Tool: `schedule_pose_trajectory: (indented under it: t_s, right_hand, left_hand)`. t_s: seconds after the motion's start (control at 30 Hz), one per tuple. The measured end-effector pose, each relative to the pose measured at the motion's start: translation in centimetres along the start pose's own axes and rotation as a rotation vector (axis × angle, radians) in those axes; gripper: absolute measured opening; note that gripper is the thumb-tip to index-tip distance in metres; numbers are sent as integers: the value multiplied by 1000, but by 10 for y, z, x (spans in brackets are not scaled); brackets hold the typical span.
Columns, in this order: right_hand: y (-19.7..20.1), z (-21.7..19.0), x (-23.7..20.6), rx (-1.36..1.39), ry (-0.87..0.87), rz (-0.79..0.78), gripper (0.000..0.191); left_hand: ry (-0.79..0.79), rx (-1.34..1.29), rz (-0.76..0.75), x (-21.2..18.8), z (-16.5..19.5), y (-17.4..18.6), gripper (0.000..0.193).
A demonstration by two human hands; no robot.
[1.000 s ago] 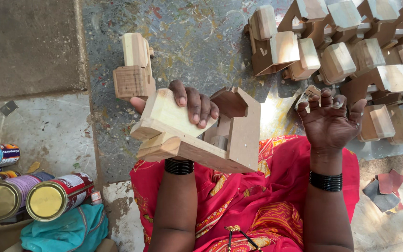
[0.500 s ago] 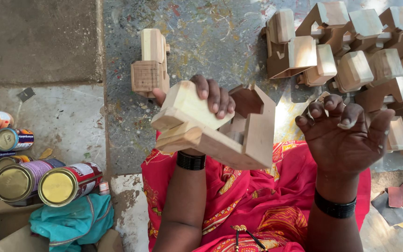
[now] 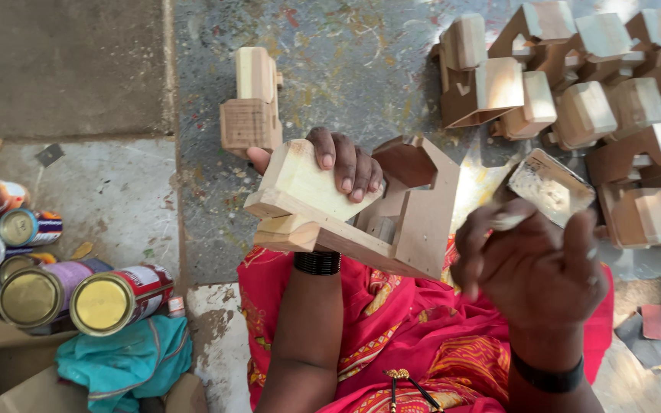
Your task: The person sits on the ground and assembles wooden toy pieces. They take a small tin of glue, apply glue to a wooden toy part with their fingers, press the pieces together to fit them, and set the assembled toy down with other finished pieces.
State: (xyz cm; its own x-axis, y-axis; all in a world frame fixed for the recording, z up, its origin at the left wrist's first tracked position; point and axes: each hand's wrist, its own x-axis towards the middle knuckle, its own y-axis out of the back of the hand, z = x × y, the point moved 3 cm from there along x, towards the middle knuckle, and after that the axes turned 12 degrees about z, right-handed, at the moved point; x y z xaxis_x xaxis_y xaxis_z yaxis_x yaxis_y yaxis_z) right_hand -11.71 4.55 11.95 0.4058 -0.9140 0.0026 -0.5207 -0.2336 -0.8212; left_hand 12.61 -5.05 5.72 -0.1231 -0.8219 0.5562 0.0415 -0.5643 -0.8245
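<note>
1. Left hand (image 3: 338, 164) grips the pale unpainted wooden toy piece with a slanted block top and a flat side panel (image 3: 353, 210), fingers wrapped over the top block, thumb behind; clamped tight, held up at frame centre above the lap.
2. Right hand (image 3: 533, 268) is at lower right, palm toward the camera, fingers curled, pinching a small pale scrap, maybe sandpaper (image 3: 508, 222); closed on it as far as I can tell, but the scrap is too small to name for sure.
3. Change: a second ago the right hand was higher up, fingers spread near the pile; now it sits lower and nearer the camera, curled. The toy piece has barely shifted in the left hand's grip.
4. Judgement: the piece stays the one in hand and the right hand is between strokes on it.
5. Around: a single finished wooden toy block (image 3: 252, 103) stands on the grey stone floor (image 3: 346, 61) upper centre, well apart; a pile of similar wooden pieces (image 3: 575, 99) upper right; paint tins with gold lids (image 3: 101, 302) lower left on teal cloth (image 3: 128, 359); pink patterned garment (image 3: 415, 336) across the lap.
</note>
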Motion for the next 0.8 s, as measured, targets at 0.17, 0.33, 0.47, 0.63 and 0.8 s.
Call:
schedule_pose_trajectory:
  t_s: [0.17,0.33,0.47,0.63,0.8]
  right_hand:
    - [-42,37,-8,-57,-328,-90,60]
    - [-69,51,10,-701,-234,-81,62]
    - [-96,45,23,-1362,66,-122,52]
    - [-116,46,34,-1578,123,-65,52]
    - [-122,41,36,-1637,132,-55,42]
  left_hand:
    - [-32,32,-15,-5,9,-1,85]
    - [-23,71,-71,-1,9,3,87]
    - [-24,73,-53,-3,5,5,89]
    - [-10,114,-56,-4,6,6,89]
    - [-23,86,-57,-3,5,7,90]
